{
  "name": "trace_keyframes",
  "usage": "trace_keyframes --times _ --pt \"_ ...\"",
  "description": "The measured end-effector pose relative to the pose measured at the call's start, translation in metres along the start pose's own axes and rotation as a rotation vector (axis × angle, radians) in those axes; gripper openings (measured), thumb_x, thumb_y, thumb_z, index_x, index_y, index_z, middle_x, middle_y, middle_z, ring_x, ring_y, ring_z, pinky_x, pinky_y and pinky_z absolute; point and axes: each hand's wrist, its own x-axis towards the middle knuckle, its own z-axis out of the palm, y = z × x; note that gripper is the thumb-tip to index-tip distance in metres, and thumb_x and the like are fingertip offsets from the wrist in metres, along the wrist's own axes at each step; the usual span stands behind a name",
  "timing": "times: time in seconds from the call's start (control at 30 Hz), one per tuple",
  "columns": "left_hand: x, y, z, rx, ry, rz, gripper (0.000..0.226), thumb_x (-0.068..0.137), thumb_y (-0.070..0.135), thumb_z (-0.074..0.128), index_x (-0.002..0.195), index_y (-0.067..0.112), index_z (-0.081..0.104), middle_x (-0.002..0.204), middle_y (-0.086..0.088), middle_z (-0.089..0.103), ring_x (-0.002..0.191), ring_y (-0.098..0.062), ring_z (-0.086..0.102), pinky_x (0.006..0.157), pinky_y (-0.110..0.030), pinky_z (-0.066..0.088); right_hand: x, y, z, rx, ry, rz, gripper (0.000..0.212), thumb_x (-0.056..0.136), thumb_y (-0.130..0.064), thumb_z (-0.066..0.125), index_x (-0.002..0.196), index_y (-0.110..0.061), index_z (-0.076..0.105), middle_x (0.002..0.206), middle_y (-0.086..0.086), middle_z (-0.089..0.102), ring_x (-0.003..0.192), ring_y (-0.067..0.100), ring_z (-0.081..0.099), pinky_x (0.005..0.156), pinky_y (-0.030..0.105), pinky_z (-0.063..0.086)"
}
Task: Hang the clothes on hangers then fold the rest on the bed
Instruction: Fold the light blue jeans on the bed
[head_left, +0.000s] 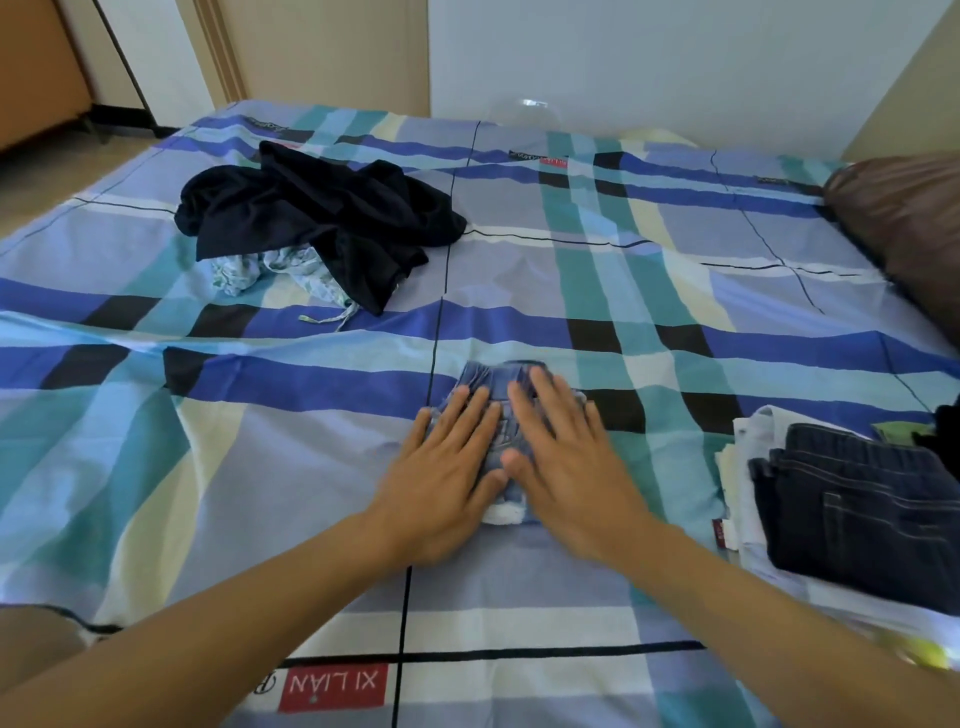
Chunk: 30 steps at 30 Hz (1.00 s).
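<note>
A small folded blue denim garment (500, 382) lies in the middle of the bed (260, 441), which has a plaid blue, teal and white sheet. My left hand (447, 467) and my right hand (566, 457) both lie flat on top of it, fingers straight, side by side and pressing down. A crumpled dark navy garment (322, 218) sits at the far left of the bed, partly over a light patterned garment (270, 270) with a drawstring.
A stack of folded clothes, with dark jeans (862, 499) on top of white pieces (748, 467), sits at the bed's right edge. A brown pillow (904, 218) lies at the far right. A wooden cabinet (36, 67) stands beyond the bed at far left.
</note>
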Motion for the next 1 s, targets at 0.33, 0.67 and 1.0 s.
trace_keyframes --times 0.33,0.67,1.0 --pt "0.000 -0.001 -0.010 -0.463 0.249 -0.507 0.088 0.089 0.053 0.057 0.157 0.011 0.020 0.158 -0.015 0.032 0.144 -0.033 0.031 0.115 -0.044 0.031 0.011 0.011 -0.009 0.365 0.024 0.343 0.091 0.094 -0.047 0.065 0.162 -0.027 0.008 0.164 0.015 0.007 0.146 0.036 0.031 0.116 0.043 0.034" --pt "0.000 0.009 -0.041 -0.923 0.188 -0.712 0.050 0.097 0.030 0.064 0.140 0.021 0.043 0.122 -0.008 0.060 0.086 -0.014 0.062 0.060 -0.023 0.044 0.000 0.003 -0.053 0.862 -0.072 0.487 0.104 0.092 -0.026 0.074 0.162 -0.030 -0.001 0.165 -0.001 0.027 0.145 0.018 0.037 0.112 0.030 0.037" --pt "0.032 0.159 -0.077 -1.120 0.248 0.023 0.045 0.093 -0.005 0.059 0.122 0.028 0.048 0.100 0.007 0.065 0.068 -0.015 0.067 0.060 -0.035 0.061 -0.104 0.078 -0.174 0.451 0.473 0.276 0.062 0.096 0.000 0.057 0.148 -0.031 0.046 0.154 -0.006 0.045 0.142 0.013 0.041 0.118 0.036 0.034"
